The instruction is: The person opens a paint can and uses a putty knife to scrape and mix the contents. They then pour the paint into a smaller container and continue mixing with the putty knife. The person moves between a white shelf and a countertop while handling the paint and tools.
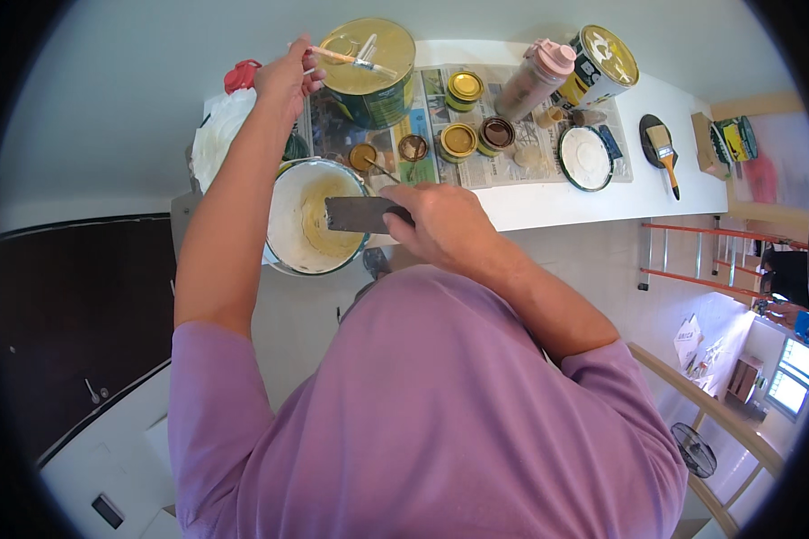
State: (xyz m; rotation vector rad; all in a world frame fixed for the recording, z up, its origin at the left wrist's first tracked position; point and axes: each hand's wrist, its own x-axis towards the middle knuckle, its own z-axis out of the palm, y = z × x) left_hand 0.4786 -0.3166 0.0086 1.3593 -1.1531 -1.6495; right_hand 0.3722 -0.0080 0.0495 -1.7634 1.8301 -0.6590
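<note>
My right hand (445, 220) grips a broad, dark-bladed putty knife (355, 215), its blade pointing left over a white bucket (283, 208). Cream-coloured paste (319, 225) coats part of the bucket's inside. Farther up, my left hand (286, 79) reaches to a large green can (368, 106) with a yellowish lid. Its fingers are at the handle end of a paintbrush (355, 63), which they seem to pinch; the brush extends across the lid. A thin stick (383, 171) runs from a small brown-topped tin (362, 156) toward my right hand, where its end is hidden.
Newspaper (431, 184) covers part of the white tabletop (548, 199). Several small tins, a pink-capped bottle (535, 81), a paint can (598, 67), a round white lid (586, 158) and a flat brush (663, 154) sit rightward. An orange ladder (710, 256) is at far right.
</note>
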